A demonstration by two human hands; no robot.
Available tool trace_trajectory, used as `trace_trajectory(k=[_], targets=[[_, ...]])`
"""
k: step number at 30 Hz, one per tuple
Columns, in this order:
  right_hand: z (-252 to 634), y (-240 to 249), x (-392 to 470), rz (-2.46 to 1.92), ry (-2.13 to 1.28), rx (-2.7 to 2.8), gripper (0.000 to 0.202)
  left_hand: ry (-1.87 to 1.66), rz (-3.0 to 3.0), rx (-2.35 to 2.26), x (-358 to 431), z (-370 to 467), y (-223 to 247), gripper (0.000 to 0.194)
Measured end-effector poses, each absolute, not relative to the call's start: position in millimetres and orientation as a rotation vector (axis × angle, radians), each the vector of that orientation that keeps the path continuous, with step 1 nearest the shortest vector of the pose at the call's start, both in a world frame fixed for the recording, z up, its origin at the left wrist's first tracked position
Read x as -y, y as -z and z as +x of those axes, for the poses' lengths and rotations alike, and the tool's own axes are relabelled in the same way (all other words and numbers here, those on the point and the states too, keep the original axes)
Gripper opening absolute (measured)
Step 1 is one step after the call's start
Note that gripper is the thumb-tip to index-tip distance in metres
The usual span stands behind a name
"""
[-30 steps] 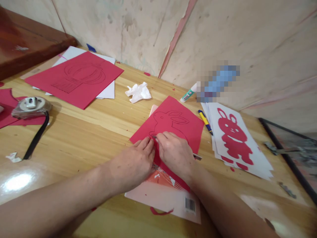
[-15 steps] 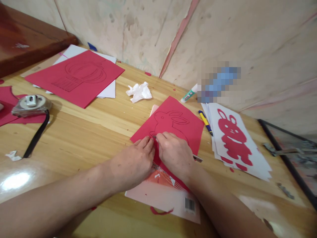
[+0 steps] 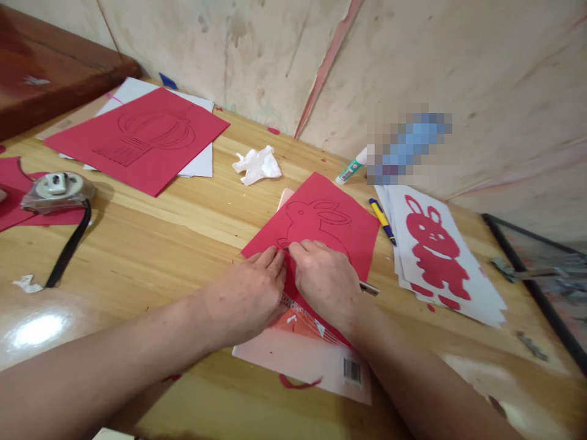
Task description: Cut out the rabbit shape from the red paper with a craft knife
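Observation:
A sheet of red paper with a rabbit outline lies at an angle on a pale plastic folder with a barcode. My left hand presses its bent, close-set fingertips on the paper's left part. Right beside it, my right hand is closed low over the paper, its fingers around a slim tool that looks like a craft knife. One end of it sticks out past the hand's right side; a dark tip shows by the fingertips, and the rest is hidden. A curled red paper scrap lies on the folder.
Right: a yellow and blue pen, white sheets with a red rabbit cut-out, a black-framed pane. Behind: crumpled tissue, a glue stick, the wall. Left: a red sheet with a lantern drawing, a tape measure.
The view has shifted slightly. Both hands stay at nearly the same spot on the red paper. A pale corner of something now shows at the bottom left edge.

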State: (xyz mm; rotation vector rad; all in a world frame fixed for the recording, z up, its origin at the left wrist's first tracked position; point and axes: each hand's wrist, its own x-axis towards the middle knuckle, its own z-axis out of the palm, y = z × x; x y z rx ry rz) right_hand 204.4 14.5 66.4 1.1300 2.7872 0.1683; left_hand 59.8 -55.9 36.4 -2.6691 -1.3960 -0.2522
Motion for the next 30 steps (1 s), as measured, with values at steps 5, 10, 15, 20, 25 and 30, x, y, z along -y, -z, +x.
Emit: trace_trajectory(k=[5, 10, 15, 20, 25, 30], targets=[[204, -68, -14, 1.125, -0.155, -2.775, 0.025, 0.221, -2.664, 1.378, 55, 59, -39, 0.044], [206, -68, -16, 1.125, -0.139, -2.783, 0.027, 0.213, -2.660, 1.378, 57, 59, -38, 0.045], [209, -67, -18, 1.109, -0.131, -2.806, 0.027, 0.220, -2.657, 1.390, 57, 58, -38, 0.045], [212, -67, -21, 1.106, -0.118, -2.828, 0.027, 0.242, -2.667, 1.383, 57, 58, -39, 0.045], [215, -67, -23, 1.116, -0.090, -2.840, 0.027, 0.268, -2.669, 1.411, 58, 57, -35, 0.044], [216, -67, -23, 1.117, -0.089, -2.861, 0.026, 0.268, -2.666, 1.402, 57, 58, -37, 0.044]])
